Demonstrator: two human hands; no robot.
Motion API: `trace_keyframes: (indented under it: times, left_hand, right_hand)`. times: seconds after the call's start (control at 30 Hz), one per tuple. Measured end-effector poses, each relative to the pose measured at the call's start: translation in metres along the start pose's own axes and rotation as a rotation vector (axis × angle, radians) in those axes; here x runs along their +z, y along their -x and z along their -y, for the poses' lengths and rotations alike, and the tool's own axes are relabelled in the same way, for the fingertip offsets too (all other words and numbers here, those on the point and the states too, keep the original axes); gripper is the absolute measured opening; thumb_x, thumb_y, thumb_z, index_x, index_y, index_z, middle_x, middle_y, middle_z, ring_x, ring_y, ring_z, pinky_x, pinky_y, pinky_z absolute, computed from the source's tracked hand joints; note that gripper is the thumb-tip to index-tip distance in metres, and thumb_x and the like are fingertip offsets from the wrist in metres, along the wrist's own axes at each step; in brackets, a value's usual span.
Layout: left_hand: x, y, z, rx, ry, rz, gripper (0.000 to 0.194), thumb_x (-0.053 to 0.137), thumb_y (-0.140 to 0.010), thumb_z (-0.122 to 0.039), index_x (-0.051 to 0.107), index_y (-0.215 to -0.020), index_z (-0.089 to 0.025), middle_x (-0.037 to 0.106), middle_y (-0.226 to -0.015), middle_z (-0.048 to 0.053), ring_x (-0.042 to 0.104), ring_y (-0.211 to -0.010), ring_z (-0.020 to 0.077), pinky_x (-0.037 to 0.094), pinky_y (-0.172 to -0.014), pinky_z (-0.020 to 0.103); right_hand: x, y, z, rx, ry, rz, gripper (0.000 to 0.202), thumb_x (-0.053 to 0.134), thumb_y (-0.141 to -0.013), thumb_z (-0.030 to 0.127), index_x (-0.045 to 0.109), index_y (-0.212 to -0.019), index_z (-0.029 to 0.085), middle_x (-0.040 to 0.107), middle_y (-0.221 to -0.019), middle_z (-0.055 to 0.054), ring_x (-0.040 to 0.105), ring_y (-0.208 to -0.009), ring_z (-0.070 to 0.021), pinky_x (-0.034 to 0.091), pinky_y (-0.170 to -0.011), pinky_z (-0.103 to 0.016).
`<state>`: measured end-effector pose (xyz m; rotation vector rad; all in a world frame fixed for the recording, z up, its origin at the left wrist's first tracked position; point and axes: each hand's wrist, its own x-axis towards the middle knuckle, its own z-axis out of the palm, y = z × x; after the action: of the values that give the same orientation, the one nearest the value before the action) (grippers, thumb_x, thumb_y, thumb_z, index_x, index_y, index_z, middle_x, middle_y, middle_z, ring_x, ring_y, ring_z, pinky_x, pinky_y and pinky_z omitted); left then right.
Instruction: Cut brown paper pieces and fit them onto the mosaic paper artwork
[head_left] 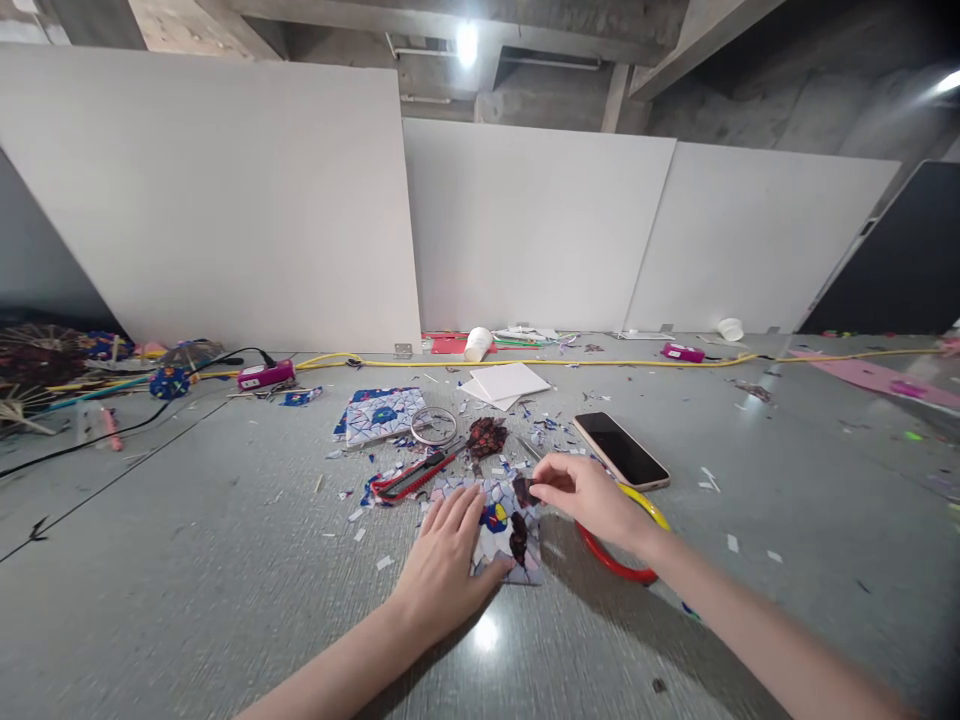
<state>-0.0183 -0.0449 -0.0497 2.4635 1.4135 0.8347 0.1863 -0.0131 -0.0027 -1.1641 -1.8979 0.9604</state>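
Observation:
My left hand (447, 560) lies with its fingers stretched over a square mosaic-patterned board (495, 545), bearing a blue flower with a yellow and red centre. At the board's far right corner my right hand (577, 490) pinches a dark scrap (523, 490), which seems to touch the surface. Another dark reddish piece (518, 538) lies on the board's right side. Scissors with red and yellow handles (619, 570) rest partly beneath my right hand and wrist. Just beyond the board are a red utility knife (416, 478) and a crumpled dark red patterned bundle (487, 437).
A phone (621, 448) lies right of centre. Behind the knife are a roll of tape (433, 426) and a second mosaic board (385, 415). White cards (508, 383), a tipped paper cup (478, 345) and a yellow cable (570, 364) lie farther back, before white panels (532, 230). Small scraps litter the tabletop.

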Motion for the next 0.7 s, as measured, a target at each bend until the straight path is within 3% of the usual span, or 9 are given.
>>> trace_keyframes:
  times: [0.1, 0.23, 0.3, 0.47, 0.7]
  left_hand:
    - [0.004, 0.005, -0.002, 0.058, -0.111, 0.098, 0.055, 0.049, -0.076, -0.044, 0.042, -0.123, -0.017, 0.044, -0.129, 0.014, 0.034, -0.122, 0.0289, 0.03, -0.097, 0.05]
    - [0.006, 0.007, -0.008, 0.068, -0.152, 0.135, 0.056, 0.054, -0.072, -0.035, 0.042, -0.122, -0.014, 0.044, -0.129, 0.015, 0.033, -0.122, 0.0299, 0.031, -0.097, 0.048]
    - [0.006, 0.007, -0.01, 0.063, -0.162, 0.132, 0.057, 0.055, -0.07, -0.032, 0.042, -0.122, -0.012, 0.044, -0.129, 0.016, 0.034, -0.121, 0.0302, 0.031, -0.097, 0.048]
    - [0.008, 0.008, -0.01, 0.075, -0.159, 0.058, 0.06, 0.052, -0.072, -0.039, 0.038, -0.125, -0.013, 0.047, -0.125, 0.016, 0.037, -0.119, 0.031, 0.034, -0.095, 0.049]
    - [0.007, 0.01, -0.011, 0.149, -0.164, 0.028, 0.054, 0.052, -0.074, -0.035, 0.041, -0.122, -0.015, 0.046, -0.124, 0.016, 0.038, -0.117, 0.031, 0.036, -0.093, 0.05]
  right_hand:
    - [-0.003, 0.006, 0.009, 0.016, -0.005, 0.168, 0.006, 0.057, -0.073, 0.024, 0.057, -0.073, 0.018, 0.061, -0.071, 0.001, 0.057, -0.068, -0.0112, 0.045, -0.066, -0.024]
    - [0.008, 0.01, 0.009, 0.084, -0.248, 0.406, 0.01, 0.061, -0.069, 0.024, 0.058, -0.075, 0.017, 0.061, -0.068, 0.002, 0.057, -0.064, -0.0103, 0.045, -0.064, -0.023]
    - [0.015, 0.01, 0.001, 0.086, -0.239, 0.39, 0.01, 0.061, -0.069, 0.024, 0.059, -0.075, 0.017, 0.061, -0.068, 0.002, 0.057, -0.063, -0.0102, 0.044, -0.063, -0.022]
    - [0.025, 0.007, -0.022, 0.013, 0.111, 0.182, 0.008, 0.057, -0.072, 0.023, 0.062, -0.07, 0.017, 0.061, -0.065, 0.002, 0.055, -0.061, -0.0114, 0.04, -0.057, -0.021]
    - [0.028, 0.005, -0.028, -0.066, 0.242, 0.129, 0.008, 0.056, -0.073, 0.019, 0.062, -0.069, 0.017, 0.059, -0.062, 0.002, 0.052, -0.057, -0.0102, 0.038, -0.054, -0.019]
